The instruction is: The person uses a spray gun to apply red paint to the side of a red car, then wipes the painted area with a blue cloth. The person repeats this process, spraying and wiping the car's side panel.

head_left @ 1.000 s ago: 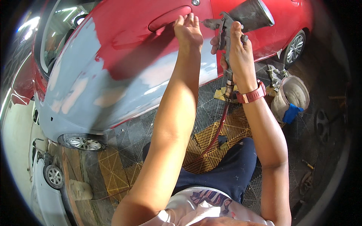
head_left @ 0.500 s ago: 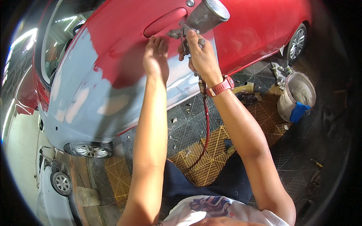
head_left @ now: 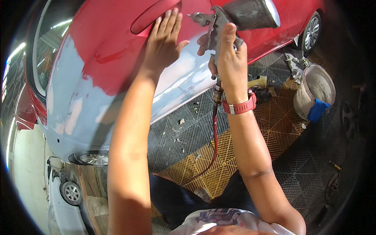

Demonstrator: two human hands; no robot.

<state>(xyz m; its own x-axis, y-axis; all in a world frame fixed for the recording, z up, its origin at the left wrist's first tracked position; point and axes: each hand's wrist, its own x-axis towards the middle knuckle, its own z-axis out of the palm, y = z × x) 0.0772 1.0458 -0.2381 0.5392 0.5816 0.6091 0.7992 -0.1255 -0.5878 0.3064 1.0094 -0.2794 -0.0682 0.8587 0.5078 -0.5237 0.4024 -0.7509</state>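
A metal spray gun (head_left: pixel 217 37) with a grey paint cup (head_left: pixel 250 15) is in my right hand (head_left: pixel 232 58), its nozzle pointing left. My fingers wrap its handle, and a dark red air hose (head_left: pixel 215 137) hangs from the fitting below. My left hand (head_left: pixel 163 45) lies open on the car's side, fingers stretched out just under the red door handle (head_left: pixel 152 17). The red car (head_left: pixel 105 47) has a large patch of grey primer (head_left: pixel 70 105) with paler, uneven spots toward the rear. A red watch (head_left: pixel 239 105) is on my right wrist.
A dirty white bucket (head_left: pixel 313 92) with a blue cloth (head_left: pixel 318 110) over its rim stands at right. Crumpled paper (head_left: pixel 295 68) and a yellow item (head_left: pixel 258 82) lie on the grid floor tiles (head_left: pixel 196 156). A white car (head_left: pixel 62 215) stands at lower left.
My left hand has gone from raised beside the nozzle to flat on the panel below the handle. The spray gun has moved right, away from it. The view has shifted slightly.
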